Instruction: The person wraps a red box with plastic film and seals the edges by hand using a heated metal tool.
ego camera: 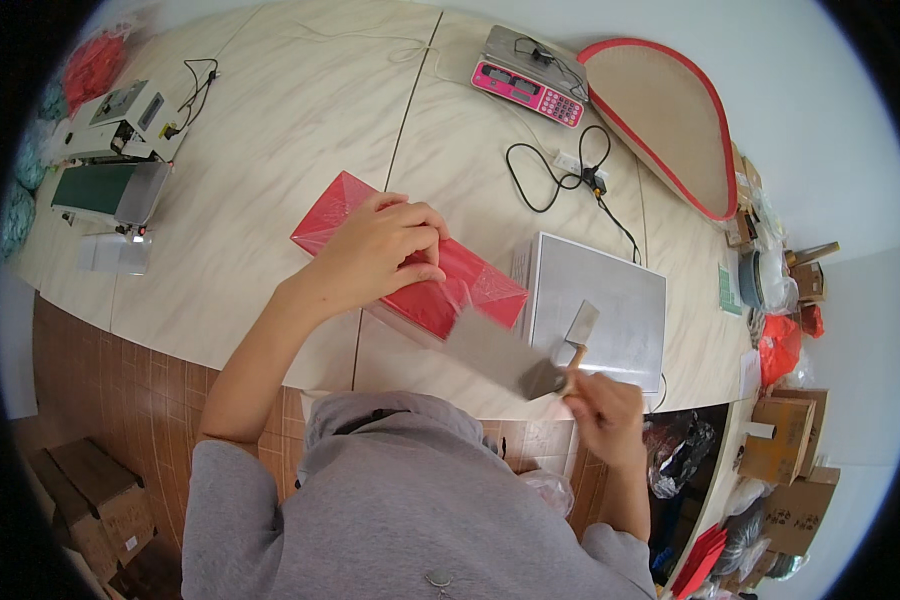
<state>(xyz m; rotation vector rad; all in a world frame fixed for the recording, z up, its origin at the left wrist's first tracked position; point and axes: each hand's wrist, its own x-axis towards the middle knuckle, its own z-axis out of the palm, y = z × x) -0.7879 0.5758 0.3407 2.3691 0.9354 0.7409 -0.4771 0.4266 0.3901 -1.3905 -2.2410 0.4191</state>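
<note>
A long red box (pixel 412 277) in clear film lies slantwise on the marble-patterned table before me. My left hand (pixel 390 251) rests over its middle with curled fingers, steadying it; whether they pinch the film is hidden. In my right hand (pixel 611 412) is the wooden handle of a broad flat metal blade (pixel 491 352), blurred, whose end is at the box's near side. Just right of the box sits a silver flat-topped plate device (pixel 622 300). Over its top, by my right hand, shows a smaller metal-bladed scraper (pixel 583 322) with a wooden handle.
A pink weighing scale (pixel 529 94) stands at the back, left of a red-rimmed screen panel (pixel 667 112). Black cords meet at a power strip (pixel 581 166). At far left is a machine with a green bed (pixel 97 191). Cardboard boxes (pixel 776 442) crowd the right side.
</note>
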